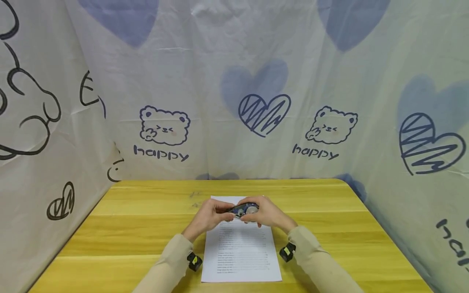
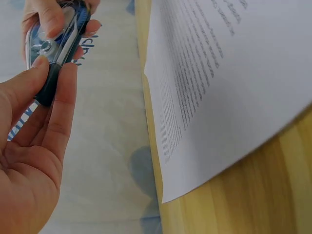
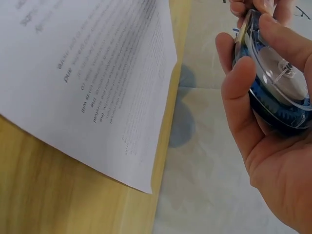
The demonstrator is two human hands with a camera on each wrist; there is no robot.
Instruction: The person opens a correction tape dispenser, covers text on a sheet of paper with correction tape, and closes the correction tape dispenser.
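A blue correction tape dispenser (image 1: 251,209) with a clear casing is held above a printed sheet of paper (image 1: 242,260). My left hand (image 1: 208,216) pinches its narrow, dark end between thumb and fingers, as the left wrist view shows more closely. Around the wide body curls my right hand (image 1: 270,212), with the thumb on the face of the casing. In the right wrist view a pale, round reel (image 3: 275,73) shows through the clear plastic. Whether the dark end is a separate cap, I cannot tell.
The paper lies on a yellow wood-grain table (image 1: 139,228), its text in lines across the page. White fabric (image 1: 216,154) with hearts and bear drawings hangs behind the table and on both sides. Each wrist carries a small black camera (image 1: 194,261).
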